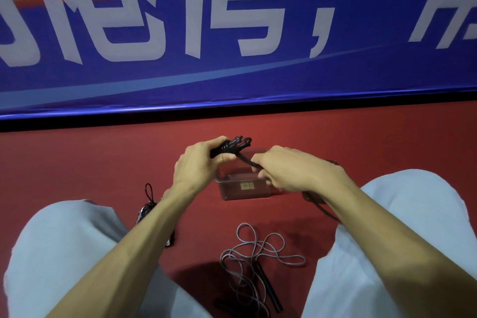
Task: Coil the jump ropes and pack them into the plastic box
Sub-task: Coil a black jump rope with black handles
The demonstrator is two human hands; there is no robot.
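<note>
Box (245,188): one, clear plastic, sitting on red floor (103,157) near the banner (232,72) edge, open floor lying either side.
Black rope (232,147): one, left hand (196,165) gripping its coiled end above the box, right hand (291,170) pinching the strand.
Grey rope (258,250): one, lying loose between the knees.
Black bundle (145,212): one, lying beside the left forearm.

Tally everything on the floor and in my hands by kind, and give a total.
Black jump ropes: 2, the held black rope and the coiled black rope on the floor
Grey jump rope: 1
Plastic box: 1
Total: 4
Dark cord right of the box: likely the held rope's tail, not counted.
</note>
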